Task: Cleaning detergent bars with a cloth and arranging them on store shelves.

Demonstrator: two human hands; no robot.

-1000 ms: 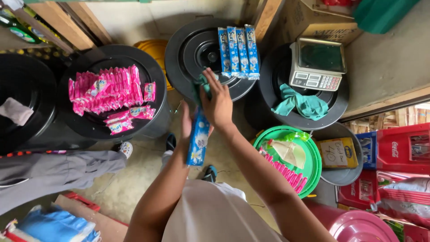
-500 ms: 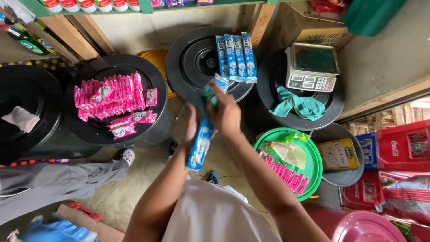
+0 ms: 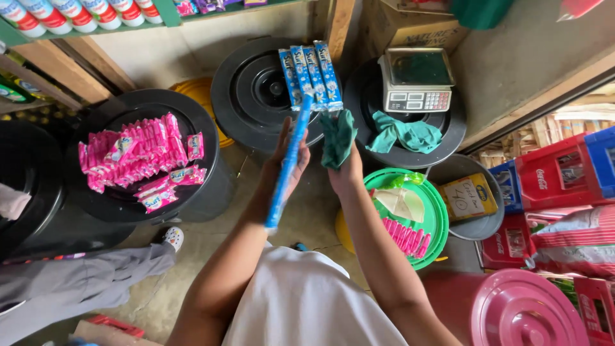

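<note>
Blue sachet strip [image 3: 289,163] stands clamped in the left hand [image 3: 285,168] fingers; right hand [image 3: 343,168] fingers bunch a green cloth [image 3: 337,136] just beside it.

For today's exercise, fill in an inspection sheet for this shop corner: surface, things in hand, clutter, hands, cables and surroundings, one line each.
Surface: black drum lid with three blue sachet strips lying on it.
Things in hand: long blue strip and teal cloth, held above the lid.
Clutter: pink sachets on another black lid; weighing scale and a second teal rag on a third; green lid with pink sticks.
Hands: left hand grips the blue strip; right hand clutches the cloth.
Cables: nothing seen.
Surroundings: red crates, pink bucket lid, another person's grey sleeve.
</note>
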